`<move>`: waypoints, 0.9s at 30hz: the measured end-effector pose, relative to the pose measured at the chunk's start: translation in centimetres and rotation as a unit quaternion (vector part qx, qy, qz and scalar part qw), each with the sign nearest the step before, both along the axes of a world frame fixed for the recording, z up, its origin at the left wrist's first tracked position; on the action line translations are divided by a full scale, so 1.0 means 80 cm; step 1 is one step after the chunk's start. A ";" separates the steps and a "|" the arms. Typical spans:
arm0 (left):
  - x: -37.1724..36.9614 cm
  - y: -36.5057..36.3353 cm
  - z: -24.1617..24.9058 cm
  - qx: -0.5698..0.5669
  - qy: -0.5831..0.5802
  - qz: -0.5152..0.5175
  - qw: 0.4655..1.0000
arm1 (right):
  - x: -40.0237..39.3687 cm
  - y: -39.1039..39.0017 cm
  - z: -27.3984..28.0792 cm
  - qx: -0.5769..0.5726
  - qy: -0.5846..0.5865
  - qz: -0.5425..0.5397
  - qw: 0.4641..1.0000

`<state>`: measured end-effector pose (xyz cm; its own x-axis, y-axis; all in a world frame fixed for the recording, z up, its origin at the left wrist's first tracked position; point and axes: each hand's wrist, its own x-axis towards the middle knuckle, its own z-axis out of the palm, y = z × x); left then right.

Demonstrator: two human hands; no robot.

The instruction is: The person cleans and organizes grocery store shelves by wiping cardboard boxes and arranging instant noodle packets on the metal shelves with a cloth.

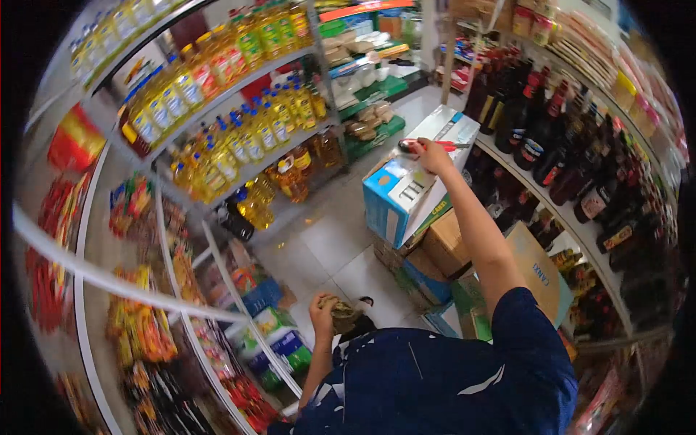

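Note:
My right hand (435, 157) reaches far forward over a tall blue and white carton (413, 190). Its fingers are closed around a red and black tool (412, 146), whose red part sticks out on the other side of the hand; its exact kind is hidden by the grip. Low in front of my body, my left hand (321, 316) is closed on a crumpled olive-brown cloth (341, 312). That cloth hangs over the tiled floor, well apart from the carton.
Brown cartons (446, 239) are stacked under and beside the blue one. Shelves of oil bottles (239, 138) stand at the left, dark bottles (533, 148) at the right. Snack packets (141, 319) line the near left rack. Pale floor tiles (330, 250) run between.

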<state>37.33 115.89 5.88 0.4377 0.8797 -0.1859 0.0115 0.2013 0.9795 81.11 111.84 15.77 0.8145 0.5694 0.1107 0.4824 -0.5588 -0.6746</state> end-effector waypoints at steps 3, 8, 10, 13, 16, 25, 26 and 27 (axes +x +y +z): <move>0.043 0.050 -0.001 0.045 -0.011 -0.110 0.993 | -0.004 -0.002 0.004 -0.015 -0.021 -0.043 0.999; 0.116 0.129 -0.010 0.034 -0.031 -0.240 0.970 | -0.002 -0.001 -0.001 -0.022 0.039 -0.131 0.990; 0.141 0.143 0.001 0.068 -0.024 -0.285 0.956 | -0.034 -0.006 0.027 -0.028 0.034 -0.171 0.984; 0.174 0.145 0.010 0.028 -0.012 -0.379 0.925 | -0.062 -0.016 0.034 0.034 -0.048 -0.239 0.969; 0.195 0.122 0.036 -0.011 0.013 -0.480 0.877 | -0.087 -0.040 0.040 0.195 0.111 -0.263 0.938; 0.220 0.068 -0.025 -0.064 0.059 -0.731 0.677 | -0.319 -0.205 -0.042 0.300 0.038 -0.455 0.838; 0.220 0.055 -0.033 -0.063 0.061 -0.748 0.658 | -0.360 -0.222 -0.057 0.309 0.035 -0.478 0.822; 0.221 0.041 -0.039 -0.065 0.068 -0.764 0.639 | -0.404 -0.235 -0.067 0.315 0.061 -0.499 0.805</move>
